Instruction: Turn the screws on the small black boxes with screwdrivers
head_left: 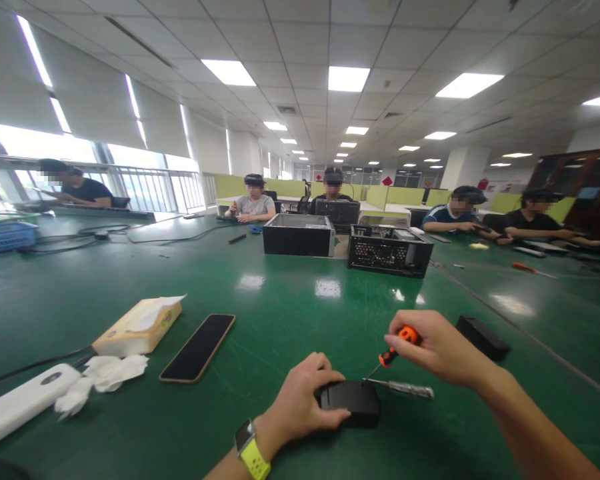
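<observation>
My left hand (307,400) grips a small black box (355,402) on the green table, thumb on its near side and fingers at its far left. My right hand (425,343) is closed around an orange and black screwdriver (391,355), held tilted with its shaft pointing down at the box's far right corner. Whether the tip touches the box is too small to tell. Beside that corner lies a second screwdriver with a clear handle (410,389). Another black box (483,337) rests beyond my right forearm.
A phone (198,348), a tissue pack (140,325), crumpled tissues (113,372) and a white device (27,403) lie at left. Two metal computer cases (299,240) (390,255) stand farther back. Several people sit around the table. An orange screwdriver (533,269) lies at right.
</observation>
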Demonstrator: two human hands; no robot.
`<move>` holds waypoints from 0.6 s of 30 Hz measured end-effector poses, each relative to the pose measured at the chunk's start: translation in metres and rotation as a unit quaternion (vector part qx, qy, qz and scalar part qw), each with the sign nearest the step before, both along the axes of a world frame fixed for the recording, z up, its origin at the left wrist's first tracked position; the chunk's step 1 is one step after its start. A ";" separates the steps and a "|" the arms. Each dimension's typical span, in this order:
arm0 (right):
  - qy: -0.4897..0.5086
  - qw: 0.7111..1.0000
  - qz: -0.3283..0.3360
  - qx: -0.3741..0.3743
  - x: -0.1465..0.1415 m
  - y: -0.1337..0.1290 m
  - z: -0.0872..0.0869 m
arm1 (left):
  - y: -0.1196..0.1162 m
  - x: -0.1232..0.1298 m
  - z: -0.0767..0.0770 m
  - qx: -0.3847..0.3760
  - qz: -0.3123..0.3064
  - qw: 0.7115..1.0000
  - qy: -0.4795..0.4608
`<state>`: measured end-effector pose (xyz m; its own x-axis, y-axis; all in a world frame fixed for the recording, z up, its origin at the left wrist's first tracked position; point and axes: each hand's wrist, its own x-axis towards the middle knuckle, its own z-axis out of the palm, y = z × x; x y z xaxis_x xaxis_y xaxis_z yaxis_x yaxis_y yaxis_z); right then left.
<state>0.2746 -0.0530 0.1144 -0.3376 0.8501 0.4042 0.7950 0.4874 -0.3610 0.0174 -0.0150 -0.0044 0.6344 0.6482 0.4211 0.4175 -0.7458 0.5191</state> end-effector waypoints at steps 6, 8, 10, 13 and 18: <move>-0.017 1.000 0.023 0.006 -0.016 -0.008 0.012 | 0.001 0.000 -0.003 0.000 -0.001 1.000 -0.006; 0.014 1.000 0.025 -0.002 -0.012 -0.009 0.007 | 0.001 0.000 -0.003 -0.003 -0.002 1.000 -0.006; 0.035 0.999 0.027 0.000 -0.008 -0.010 0.004 | 0.001 -0.001 -0.003 -0.003 -0.006 1.000 -0.004; 0.025 0.999 0.042 0.005 -0.006 -0.011 0.004 | 0.001 -0.001 -0.003 -0.001 -0.007 1.000 -0.005; -0.018 0.999 0.033 0.002 -0.006 -0.013 0.011 | 0.002 -0.001 -0.004 -0.010 -0.005 1.000 -0.014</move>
